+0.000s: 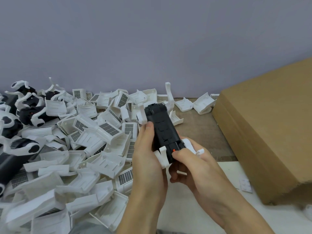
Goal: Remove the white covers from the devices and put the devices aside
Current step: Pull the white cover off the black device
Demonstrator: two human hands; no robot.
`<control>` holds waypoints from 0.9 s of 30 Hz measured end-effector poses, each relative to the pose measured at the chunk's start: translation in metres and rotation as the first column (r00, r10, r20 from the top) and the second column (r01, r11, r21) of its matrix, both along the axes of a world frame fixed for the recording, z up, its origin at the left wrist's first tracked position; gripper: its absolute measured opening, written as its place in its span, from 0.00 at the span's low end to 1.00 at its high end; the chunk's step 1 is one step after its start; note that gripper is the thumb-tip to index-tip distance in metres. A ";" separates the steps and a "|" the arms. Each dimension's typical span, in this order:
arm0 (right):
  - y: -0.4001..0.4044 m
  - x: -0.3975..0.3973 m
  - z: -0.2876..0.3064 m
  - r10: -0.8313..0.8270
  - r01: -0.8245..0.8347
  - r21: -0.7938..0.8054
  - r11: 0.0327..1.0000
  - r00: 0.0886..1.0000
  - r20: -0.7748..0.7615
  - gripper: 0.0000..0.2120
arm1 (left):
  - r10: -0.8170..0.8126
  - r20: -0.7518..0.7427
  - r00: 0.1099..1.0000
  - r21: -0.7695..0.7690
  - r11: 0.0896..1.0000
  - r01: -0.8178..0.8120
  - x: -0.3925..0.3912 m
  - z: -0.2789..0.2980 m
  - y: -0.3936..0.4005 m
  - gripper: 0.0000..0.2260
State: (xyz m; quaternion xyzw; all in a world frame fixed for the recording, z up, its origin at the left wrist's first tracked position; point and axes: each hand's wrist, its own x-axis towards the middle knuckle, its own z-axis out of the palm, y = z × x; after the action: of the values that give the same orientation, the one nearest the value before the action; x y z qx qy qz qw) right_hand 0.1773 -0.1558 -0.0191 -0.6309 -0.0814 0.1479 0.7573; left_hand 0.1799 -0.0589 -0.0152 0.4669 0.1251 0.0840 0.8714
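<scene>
Two bare hands hold a black device above a tabletop heaped with white covers.

The left hand grips the device along its left side, thumb lying up the edge. The right hand curls its fingers round the near end, thumb tip just beside a small orange button. White cover parts cling to both ends. Loose covers pile at left, set-aside devices far left, a cardboard box at right.

device black, orange button | covers white, grey grilles | box brown
</scene>
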 end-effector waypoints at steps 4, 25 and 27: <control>0.003 0.000 -0.002 -0.040 0.041 0.065 0.997 0.999 -0.016 0.14 | 0.023 0.005 1.000 -0.094 0.995 -0.022 -0.001 0.001 0.000 0.23; -0.001 0.003 -0.008 -0.277 0.453 -0.235 0.860 0.802 0.529 0.07 | 0.064 0.077 0.995 0.212 0.974 -0.079 0.011 -0.007 0.002 0.06; 0.001 0.002 -0.005 -0.286 0.438 -0.201 0.876 0.808 0.515 0.06 | 0.025 0.078 0.997 0.208 0.977 -0.041 0.011 -0.008 0.003 0.07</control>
State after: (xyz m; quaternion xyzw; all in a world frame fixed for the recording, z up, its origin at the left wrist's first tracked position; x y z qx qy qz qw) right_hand 0.1794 -0.1548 -0.0244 -0.7620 -0.1148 -0.1473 0.6201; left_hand 0.1905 -0.0561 -0.0228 0.5506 0.0905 0.1288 0.8198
